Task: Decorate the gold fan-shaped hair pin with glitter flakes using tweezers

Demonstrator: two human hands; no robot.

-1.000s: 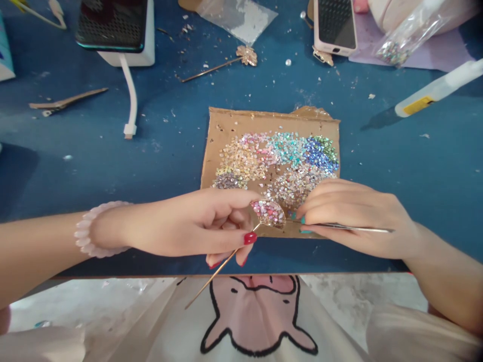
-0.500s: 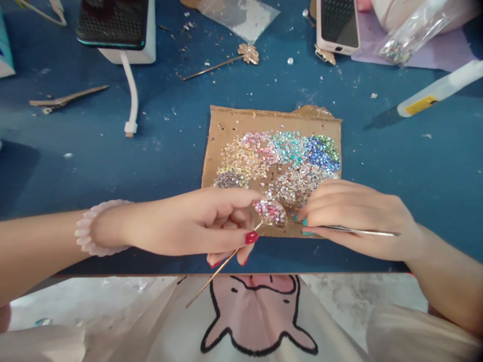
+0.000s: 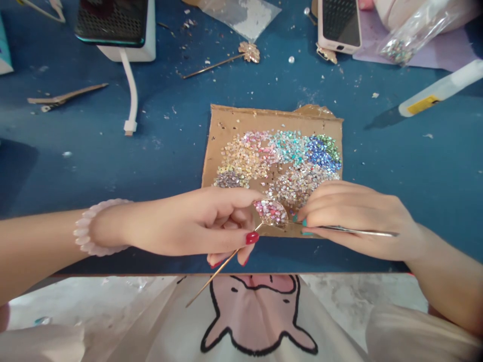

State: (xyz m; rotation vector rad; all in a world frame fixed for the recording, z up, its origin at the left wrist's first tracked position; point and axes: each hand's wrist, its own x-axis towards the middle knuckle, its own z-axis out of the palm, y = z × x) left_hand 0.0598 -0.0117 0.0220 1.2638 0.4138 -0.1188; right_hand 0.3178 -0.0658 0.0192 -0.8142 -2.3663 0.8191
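My left hand (image 3: pixel 196 226) pinches a gold hair stick (image 3: pixel 222 269) just below its leaf-shaped head (image 3: pixel 270 211), which is covered in pink and iridescent sequins. My right hand (image 3: pixel 354 218) is closed on metal tweezers (image 3: pixel 354 231), their tips pointing left at the stick's head. Both hands hover over the near edge of a brown cardboard piece (image 3: pixel 234 123) that carries sorted piles of coloured sequins (image 3: pixel 287 158). The stick's thin shaft runs down and left past the table edge.
On the blue table (image 3: pixel 113 161) lie a second gold leaf hair stick (image 3: pixel 226 60), a white charger with cable (image 3: pixel 130 90), two phones (image 3: pixel 337 22), sequin bags (image 3: pixel 407 35), a white glue bottle (image 3: pixel 437 90) and a flat clip (image 3: pixel 64 96).
Hardly anything has moved; the view has drifted a little and my right hand with the tweezers has shifted slightly at the stick's head.
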